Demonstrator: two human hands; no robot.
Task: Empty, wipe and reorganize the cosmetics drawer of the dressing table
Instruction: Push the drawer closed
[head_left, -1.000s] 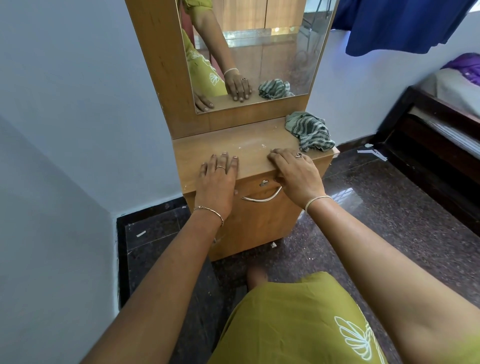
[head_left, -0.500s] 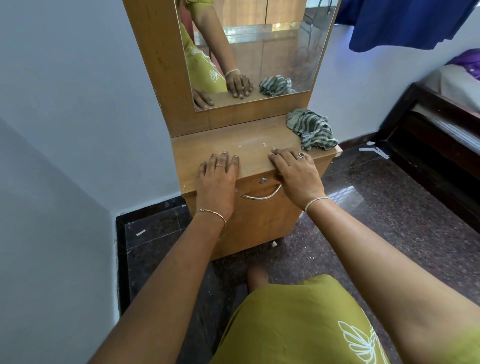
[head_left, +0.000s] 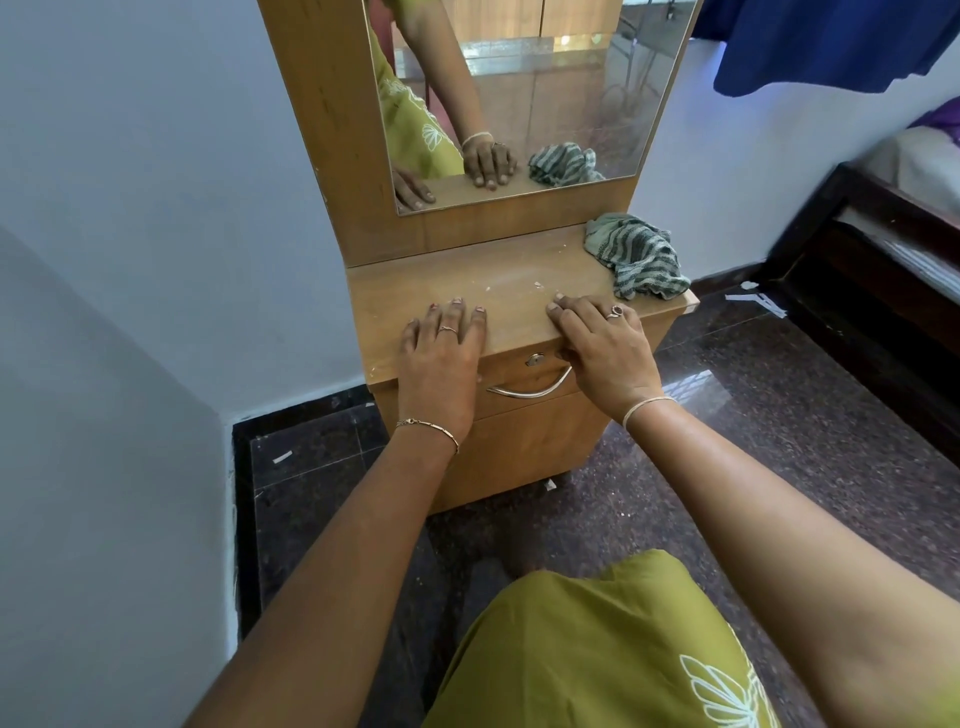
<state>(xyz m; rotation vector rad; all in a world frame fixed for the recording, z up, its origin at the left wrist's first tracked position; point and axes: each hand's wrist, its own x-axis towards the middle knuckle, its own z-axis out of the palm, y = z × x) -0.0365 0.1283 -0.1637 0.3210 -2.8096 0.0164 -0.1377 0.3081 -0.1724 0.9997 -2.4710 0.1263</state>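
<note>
Wooden dressing table carries left hand and right hand, fingers released and flat, near striped cloth.

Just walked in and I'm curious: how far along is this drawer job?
Nothing looks done yet: the drawer is shut, no cosmetics are out. In hand: left hand and right hand rest flat on the tabletop, the striped cloth lying at its right corner. Emptying, wiping and reorganizing seem left.

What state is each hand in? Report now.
Left hand: open, flat on the dressing table top, holding nothing.
Right hand: open, resting on that top, holding nothing.
</note>
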